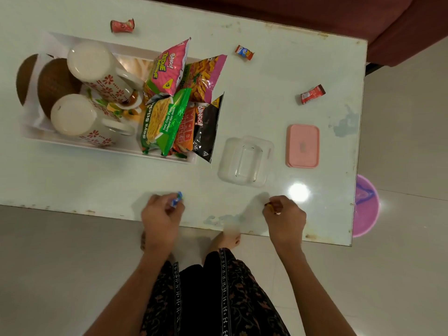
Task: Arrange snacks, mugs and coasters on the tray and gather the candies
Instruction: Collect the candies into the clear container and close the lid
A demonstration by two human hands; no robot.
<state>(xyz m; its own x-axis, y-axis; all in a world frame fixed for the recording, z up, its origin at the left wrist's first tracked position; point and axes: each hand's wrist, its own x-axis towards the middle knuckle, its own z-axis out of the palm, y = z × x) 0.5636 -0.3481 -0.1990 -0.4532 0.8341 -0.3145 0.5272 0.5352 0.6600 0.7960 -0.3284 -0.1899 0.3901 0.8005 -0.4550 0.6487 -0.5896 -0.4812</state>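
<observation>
A white tray on the table's left holds two upturned floral mugs, brown coasters and several snack packets. My left hand pinches a blue-wrapped candy near the table's front edge. My right hand is closed on a small dark candy, mostly hidden by the fingers. Three red-wrapped candies lie loose on the table: one at the far left, one past the tray and one at the right. A clear empty box stands between my hands and the tray.
A pink lid lies right of the clear box. The table is a pale glossy slab with worn edges. A purple basin sits on the floor beyond its right edge, and a dark red sofa stands behind.
</observation>
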